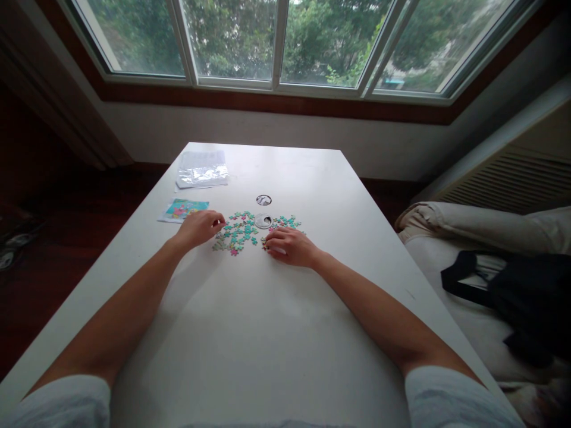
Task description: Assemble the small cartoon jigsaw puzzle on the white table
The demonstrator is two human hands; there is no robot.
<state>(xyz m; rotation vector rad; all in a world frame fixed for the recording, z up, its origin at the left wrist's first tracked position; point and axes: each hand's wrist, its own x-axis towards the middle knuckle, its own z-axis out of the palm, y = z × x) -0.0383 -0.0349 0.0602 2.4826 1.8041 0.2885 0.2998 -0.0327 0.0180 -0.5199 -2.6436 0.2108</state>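
Several small teal and pink puzzle pieces (241, 232) lie scattered in the middle of the white table (250, 333). My left hand (200, 227) rests at the left edge of the pile, its fingers curled and pinching at the pieces there. My right hand (289, 245) lies palm down at the right of the pile, fingers bent over a few pieces under its fingertips. What either hand pinches is too small to make out. A round grey cap (263, 221) sits among the pieces.
A colourful picture card (182, 210) lies left of my left hand, and a clear plastic bag (201, 169) behind it. A round cable hole (263, 200) is in the tabletop. A sofa with a black bag (521, 297) stands right of the table. Windows lie beyond.
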